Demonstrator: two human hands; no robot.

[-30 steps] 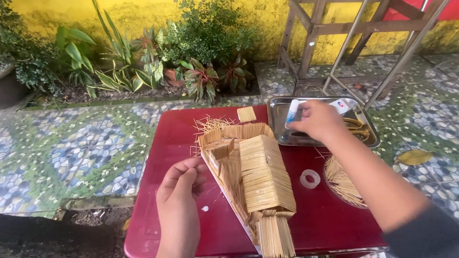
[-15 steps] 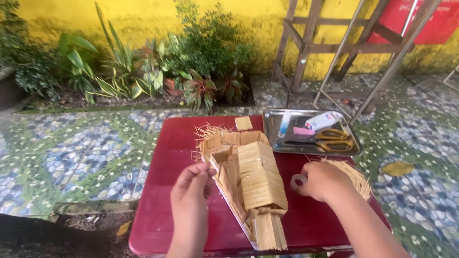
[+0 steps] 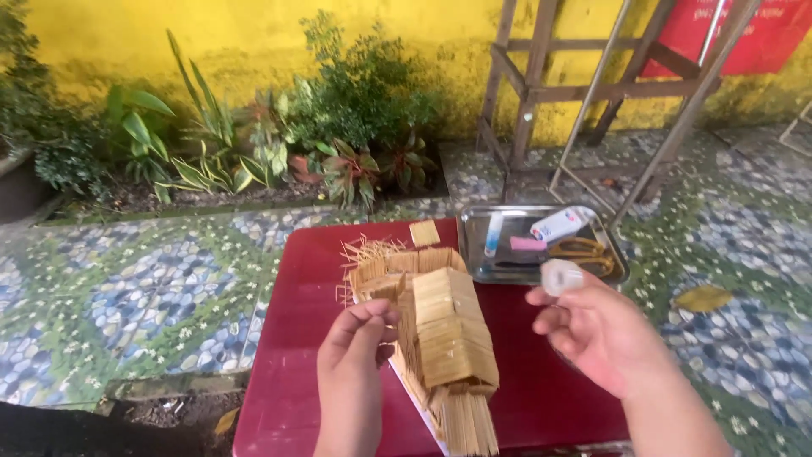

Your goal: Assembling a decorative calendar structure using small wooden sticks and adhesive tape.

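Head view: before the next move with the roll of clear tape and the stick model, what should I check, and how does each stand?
1. Right hand grips the roll of clear tape in its fingers: ok.
2. Left hand steadies the stick model at its side: ok.
3. Model rests on the red table: ok.
4. Free tape end found: cannot tell.
5. Scissors lie in the metal tray: ok.

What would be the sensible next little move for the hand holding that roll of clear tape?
Probably bring the tape roll across to the stick model. The right hand holds it raised beside the model, apart from it, while the left hand touches the model's side on the red table.
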